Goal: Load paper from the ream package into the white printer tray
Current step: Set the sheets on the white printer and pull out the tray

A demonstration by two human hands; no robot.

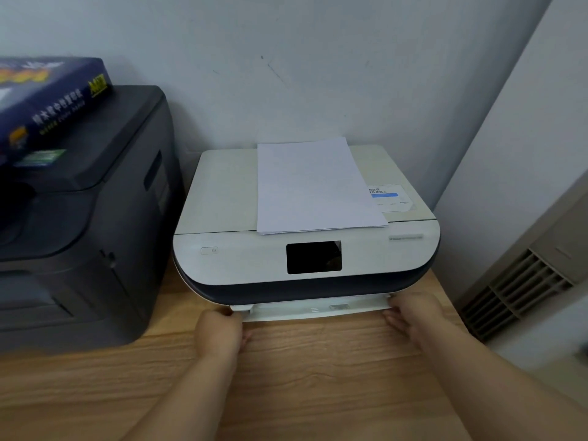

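Note:
A white printer [222,198] with a dark screen sits on the wooden table against the wall. A thin stack of white paper [313,186] lies flat on its lid. The white tray [315,310] sticks out a little at the printer's bottom front. My left hand [219,332] grips the tray's left end and my right hand [410,316] grips its right end. The dark blue ream package [47,103] rests on top of the black printer at the far left.
A large black printer [86,237] stands left of the white one, close beside it. The wooden table [302,377] extends toward me. A beige unit with a vent grille [521,288] stands at the right, past the table edge.

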